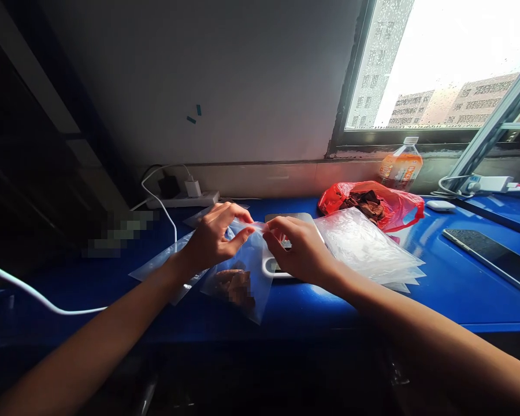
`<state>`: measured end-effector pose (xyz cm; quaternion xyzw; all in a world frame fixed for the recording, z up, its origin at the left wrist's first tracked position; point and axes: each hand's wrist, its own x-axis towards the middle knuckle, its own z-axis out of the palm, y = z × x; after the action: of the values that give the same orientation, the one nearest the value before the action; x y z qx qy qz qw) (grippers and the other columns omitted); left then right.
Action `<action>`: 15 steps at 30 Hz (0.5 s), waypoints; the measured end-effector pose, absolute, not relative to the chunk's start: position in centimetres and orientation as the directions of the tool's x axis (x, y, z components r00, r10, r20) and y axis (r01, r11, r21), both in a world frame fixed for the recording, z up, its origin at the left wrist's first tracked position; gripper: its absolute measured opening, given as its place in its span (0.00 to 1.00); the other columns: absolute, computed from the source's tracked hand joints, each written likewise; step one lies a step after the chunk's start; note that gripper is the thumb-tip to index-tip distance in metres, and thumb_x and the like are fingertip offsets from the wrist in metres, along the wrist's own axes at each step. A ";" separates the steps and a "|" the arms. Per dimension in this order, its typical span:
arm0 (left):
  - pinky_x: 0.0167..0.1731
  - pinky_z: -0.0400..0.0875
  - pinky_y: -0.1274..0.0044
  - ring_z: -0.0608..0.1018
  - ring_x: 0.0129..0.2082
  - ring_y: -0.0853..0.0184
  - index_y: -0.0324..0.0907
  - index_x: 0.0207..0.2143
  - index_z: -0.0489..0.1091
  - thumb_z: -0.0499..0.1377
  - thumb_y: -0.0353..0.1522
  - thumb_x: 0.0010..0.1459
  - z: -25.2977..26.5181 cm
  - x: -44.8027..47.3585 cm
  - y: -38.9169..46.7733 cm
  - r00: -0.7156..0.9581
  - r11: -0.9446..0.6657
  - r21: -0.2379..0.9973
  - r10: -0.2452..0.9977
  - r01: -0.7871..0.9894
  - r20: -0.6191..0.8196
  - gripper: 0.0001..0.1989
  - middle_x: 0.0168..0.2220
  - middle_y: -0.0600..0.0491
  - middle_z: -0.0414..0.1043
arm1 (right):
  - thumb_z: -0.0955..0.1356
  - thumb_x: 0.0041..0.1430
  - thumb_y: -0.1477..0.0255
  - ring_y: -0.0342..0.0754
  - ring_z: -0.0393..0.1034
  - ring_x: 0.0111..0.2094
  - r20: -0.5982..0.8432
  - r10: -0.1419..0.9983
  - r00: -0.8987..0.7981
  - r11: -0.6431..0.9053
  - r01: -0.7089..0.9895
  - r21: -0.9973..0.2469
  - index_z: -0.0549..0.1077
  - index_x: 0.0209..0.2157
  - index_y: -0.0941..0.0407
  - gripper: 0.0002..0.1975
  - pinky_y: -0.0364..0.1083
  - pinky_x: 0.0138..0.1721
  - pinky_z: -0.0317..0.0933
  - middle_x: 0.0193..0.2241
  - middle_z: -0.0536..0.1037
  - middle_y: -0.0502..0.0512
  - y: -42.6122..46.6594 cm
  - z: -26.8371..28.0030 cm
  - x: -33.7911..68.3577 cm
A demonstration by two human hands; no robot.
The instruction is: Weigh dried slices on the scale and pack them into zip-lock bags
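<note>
A clear plastic bag with brown, dried-looking pieces in its lower part hangs between my hands over the blue table. My left hand pinches its top edge between thumb and fingers. Close beside it, my right hand pinches the same edge further right. Behind the bag and my right hand lies a white kitchen scale, partly hidden. Left of the bag, another clear plastic bag lies flat, partly covered by my left forearm. To the right rests a stack of clear plastic bags.
A red plastic bag holding brown pieces stands behind the stack, with an orange drink bottle at the wall. A smartphone lies at right. A power strip and white cable are at left.
</note>
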<state>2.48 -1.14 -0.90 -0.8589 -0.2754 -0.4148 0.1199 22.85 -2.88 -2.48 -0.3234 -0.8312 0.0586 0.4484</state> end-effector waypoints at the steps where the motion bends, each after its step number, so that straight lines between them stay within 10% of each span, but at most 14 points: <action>1: 0.39 0.68 0.69 0.75 0.33 0.66 0.44 0.36 0.65 0.61 0.28 0.57 -0.9 2.5 -1.2 0.503 -0.823 0.027 0.372 0.567 0.780 0.06 0.32 0.53 0.74 | 0.62 0.62 0.72 0.44 0.68 0.28 0.706 0.592 -0.389 0.784 0.482 -0.391 0.69 0.31 0.56 0.06 0.43 0.31 0.58 0.28 0.77 0.55 -2.9 -2.5 22.8; 15: 0.42 0.69 0.70 0.74 0.39 0.64 0.41 0.32 0.68 0.61 0.28 0.58 -0.7 2.6 -0.9 0.570 -0.835 -0.037 0.342 0.549 0.747 0.03 0.39 0.50 0.73 | 0.65 0.60 0.61 0.42 0.66 0.27 0.642 0.688 -0.339 0.724 0.367 -0.583 0.67 0.30 0.57 0.13 0.43 0.30 0.57 0.25 0.73 0.51 -3.2 -1.6 23.3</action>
<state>2.60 -0.93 -0.70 -0.8758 -0.2544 -0.3876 0.1339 23.29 -3.16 -1.63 -0.3298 -0.8002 0.1703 0.4711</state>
